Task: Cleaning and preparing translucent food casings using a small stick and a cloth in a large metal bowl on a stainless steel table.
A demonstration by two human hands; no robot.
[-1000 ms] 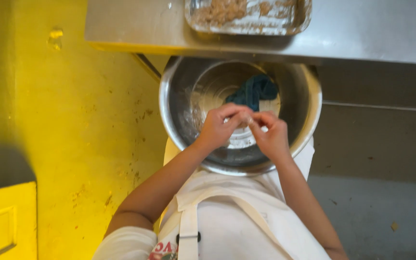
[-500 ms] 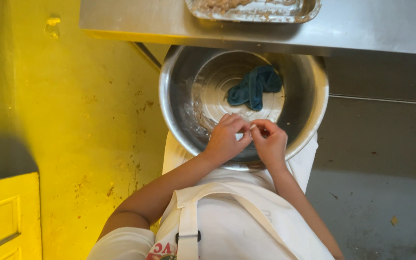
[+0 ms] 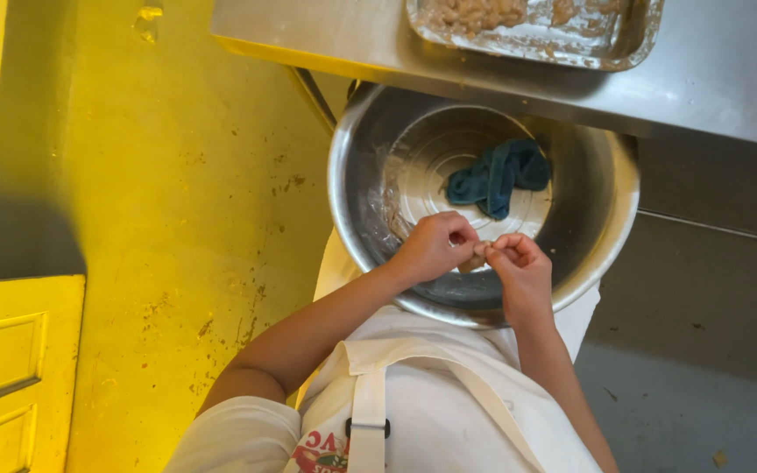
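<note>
Hands meet over the near rim of a large steel mixing bowl point(image 3: 611, 210), seen from the head camera looking straight down. Left hand point(image 3: 435, 247) is curled almost shut, its fingers point(image 3: 459, 229) pinched around a small pale lump of dough point(image 3: 478, 254) held between the two hands. Right hand point(image 3: 521, 267) faces it from the other side, fingers point(image 3: 512, 243) bent in and touching the same lump, so both hands have hold of it at once; how much of the lump lies inside the left palm cannot be told. Deeper in the bowl, on its ridged bottom and well apart from the hands, lies a crumpled teal cloth point(image 3: 498, 175). Pale smears coat the bowl's inner wall on the left. Above the bowl, a stainless bench point(image 3: 720, 79) runs across the top of the view and partly overhangs the bowl's far rim; on it sits a metal tray point(image 3: 633, 39) smeared with pale brown mixture. A white apron point(image 3: 431, 394) with a strap and buckle covers the person's front. Yellow floor point(image 3: 177, 175) spreads to the left, with a yellow panelled door point(image 3: 10, 368) at the lower corner.
</note>
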